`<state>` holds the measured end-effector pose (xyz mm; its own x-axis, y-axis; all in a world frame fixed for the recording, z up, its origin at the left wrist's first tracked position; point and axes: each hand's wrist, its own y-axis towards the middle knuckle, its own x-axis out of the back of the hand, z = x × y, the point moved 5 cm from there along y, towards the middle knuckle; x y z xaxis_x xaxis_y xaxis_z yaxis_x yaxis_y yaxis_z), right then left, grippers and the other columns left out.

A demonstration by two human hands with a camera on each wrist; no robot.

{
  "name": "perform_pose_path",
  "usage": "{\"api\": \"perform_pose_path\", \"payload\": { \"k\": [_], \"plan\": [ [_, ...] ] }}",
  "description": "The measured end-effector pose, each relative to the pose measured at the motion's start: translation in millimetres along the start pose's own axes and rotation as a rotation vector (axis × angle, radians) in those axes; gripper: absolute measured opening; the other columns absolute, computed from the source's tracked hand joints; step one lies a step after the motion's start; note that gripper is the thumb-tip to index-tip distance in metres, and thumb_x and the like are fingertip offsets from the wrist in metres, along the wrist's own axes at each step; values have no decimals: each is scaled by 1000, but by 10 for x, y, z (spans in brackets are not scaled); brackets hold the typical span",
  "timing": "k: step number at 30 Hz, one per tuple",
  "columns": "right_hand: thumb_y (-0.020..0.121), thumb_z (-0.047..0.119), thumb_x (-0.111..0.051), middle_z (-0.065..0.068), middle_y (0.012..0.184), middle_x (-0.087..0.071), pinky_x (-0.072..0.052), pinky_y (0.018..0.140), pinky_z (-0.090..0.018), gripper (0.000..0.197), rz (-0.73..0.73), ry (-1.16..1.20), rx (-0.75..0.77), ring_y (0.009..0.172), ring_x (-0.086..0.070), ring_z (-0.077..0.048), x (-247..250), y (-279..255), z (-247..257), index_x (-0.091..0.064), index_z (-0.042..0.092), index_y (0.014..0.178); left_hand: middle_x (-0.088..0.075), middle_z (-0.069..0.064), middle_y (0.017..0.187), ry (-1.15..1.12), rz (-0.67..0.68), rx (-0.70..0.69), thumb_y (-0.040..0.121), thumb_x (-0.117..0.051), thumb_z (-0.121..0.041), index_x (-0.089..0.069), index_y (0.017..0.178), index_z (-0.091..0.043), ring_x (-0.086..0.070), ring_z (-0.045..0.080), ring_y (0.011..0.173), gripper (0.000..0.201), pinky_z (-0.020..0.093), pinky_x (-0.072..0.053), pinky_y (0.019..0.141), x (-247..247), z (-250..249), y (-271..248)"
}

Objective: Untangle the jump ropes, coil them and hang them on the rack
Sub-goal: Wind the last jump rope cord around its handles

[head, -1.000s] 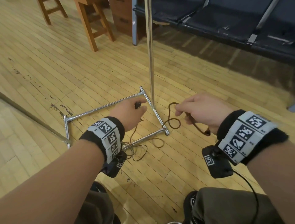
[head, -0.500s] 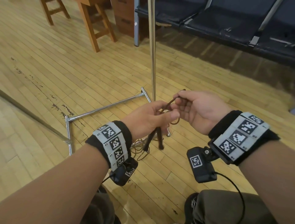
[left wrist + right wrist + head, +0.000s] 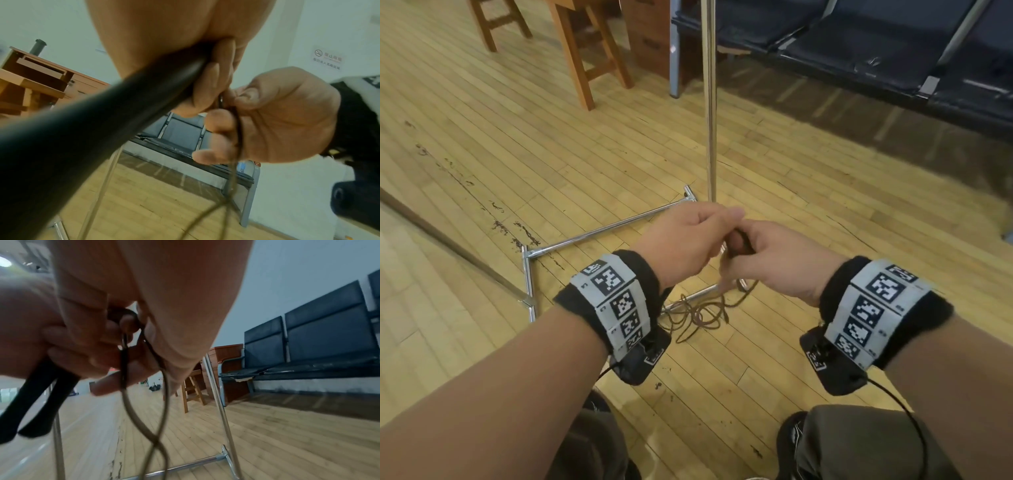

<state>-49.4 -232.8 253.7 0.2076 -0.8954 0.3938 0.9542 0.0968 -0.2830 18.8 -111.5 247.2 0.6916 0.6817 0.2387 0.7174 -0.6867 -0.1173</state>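
A thin brown jump rope (image 3: 698, 315) lies in loose loops on the wooden floor beside the chrome rack base (image 3: 599, 233). My left hand (image 3: 717, 222) grips the rope's two black handles (image 3: 41, 402), which point down and are hidden under the hand in the head view. My right hand (image 3: 743, 246) touches the left and pinches two cord strands (image 3: 238, 129) just below the handles. The strands (image 3: 144, 418) hang from my fingers and cross once on the way down. The rack's upright pole (image 3: 710, 102) rises just behind both hands.
Wooden stools (image 3: 585, 51) and a wooden cabinet (image 3: 650, 37) stand at the back. A row of dark bench seats (image 3: 859, 44) runs along the back right. A thin rail (image 3: 448, 246) crosses the floor at the left. My knees (image 3: 859, 445) are at the bottom edge.
The hands were apart, each with one handle end. They came together, both handles went into my left hand, and my right hand now pinches the cord close against it.
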Motion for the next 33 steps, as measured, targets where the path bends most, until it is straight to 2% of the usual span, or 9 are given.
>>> {"api": "perform_pose_path", "payload": {
  "k": [3, 7, 10, 17, 20, 22, 25, 29, 33],
  "plan": [
    [100, 25, -63, -2, 62, -59, -63, 74, -41, 10, 42, -13, -101, 54, -59, -15, 2, 16, -143, -70, 18, 103, -44, -11, 53, -77, -140, -16, 97, -64, -38, -72, 88, -15, -33, 12, 46, 26, 25, -30, 48, 176, -25, -5],
    [103, 34, -53, 4, 63, -52, -54, 51, -26, 19, 150, -399, -392, 48, -51, -11, 43, -29, -356, -70, 24, 105, -47, -9, 56, -263, -375, -55, 99, -64, -19, -71, 91, -16, -35, 12, 46, 11, 27, -33, 45, 522, -80, -19],
    [103, 38, -53, 1, 68, -55, -50, 50, -28, 23, 165, -417, -487, 52, -50, -14, -2, -51, -407, -68, 21, 107, -44, -7, 55, -492, -521, -47, 97, -62, -14, -66, 93, -15, -36, 11, 44, 6, 27, -35, 42, 616, -80, -31],
    [100, 7, -58, -13, 101, -78, -52, 66, -42, 24, -30, 604, -206, 81, -76, -26, -221, 35, -129, -67, 6, 123, -35, -6, 52, -828, -564, -35, 95, -49, -14, -61, 93, -14, -34, 12, 42, 11, 26, -34, 42, 428, -66, 60],
    [107, 31, -52, -22, 103, -77, -45, 59, -38, 39, -15, 690, -225, 77, -72, -32, -340, 31, -75, -64, -1, 125, -35, -5, 53, -922, -584, -43, 102, -53, -22, -62, 96, -12, -38, 14, 44, 15, 29, -41, 45, 371, -68, 73],
    [107, 42, -51, -14, 82, -73, -43, 54, -35, 48, -79, 651, -264, 61, -63, -26, -340, 31, -67, -68, -1, 116, -37, -4, 55, -944, -573, -45, 103, -60, -39, -63, 98, -10, -44, 14, 48, 29, 31, -48, 51, 338, -56, 61],
    [106, 43, -52, -4, 64, -51, -33, 47, -31, 42, -216, 633, -277, 48, -40, -17, -264, 36, -73, -67, 5, 98, -47, -2, 61, -762, -551, -91, 103, -60, -45, -62, 103, -11, -63, 20, 61, 35, 37, -59, 69, 348, -43, 51],
    [106, 39, -53, -3, 62, -46, -30, 42, -28, 34, -381, 612, -297, 44, -36, -15, -37, 17, -116, -59, 7, 96, -77, -1, 80, -323, -515, -78, 103, -61, -39, -59, 112, -19, -79, 22, 89, 22, 48, -63, 87, 315, -25, 5],
    [105, 42, -52, -4, 62, -45, -31, 44, -29, 35, -422, 394, -292, 43, -37, -15, 176, -7, -139, -57, 9, 93, -80, -8, 92, -19, -324, -64, 98, -72, -38, -67, 106, -28, -77, 12, 88, 14, 41, -64, 83, 320, -38, -87]
  ]
}}
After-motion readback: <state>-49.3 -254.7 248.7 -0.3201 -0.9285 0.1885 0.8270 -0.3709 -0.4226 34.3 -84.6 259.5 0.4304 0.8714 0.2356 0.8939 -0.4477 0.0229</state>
